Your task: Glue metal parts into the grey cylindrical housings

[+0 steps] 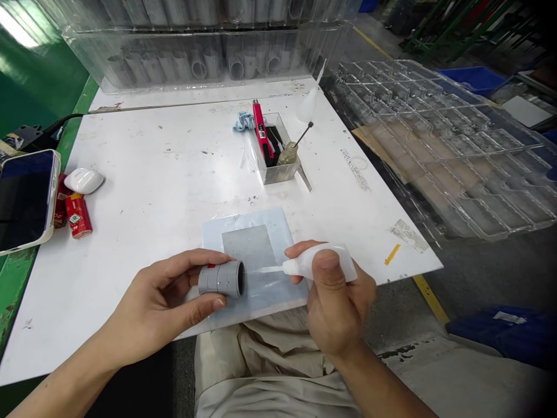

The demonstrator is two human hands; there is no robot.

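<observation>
My left hand [159, 299] grips a short grey plastic tube [221, 279] between thumb and fingers. The tube lies sideways, its open end facing right, with a small red mark on top. In my right hand [337, 296] is a white squeeze bottle [324, 261], held tilted with its thin nozzle pointing left at the tube's open end. A small gap seems to part the nozzle tip from the rim. Below both hands, a grey square sheet [251, 247] rests on a light blue plastic-covered pad [278, 223] at the table's front edge.
A clear box [282, 173] holds a red cutter [263, 133] and a small jar with a brush. Behind it stands another white nozzle bottle [308, 104]. Trays of grey tubes [165, 67] line the back. At left are a phone [28, 197] and red batteries [78, 216]; clear trays [456, 151] lie right.
</observation>
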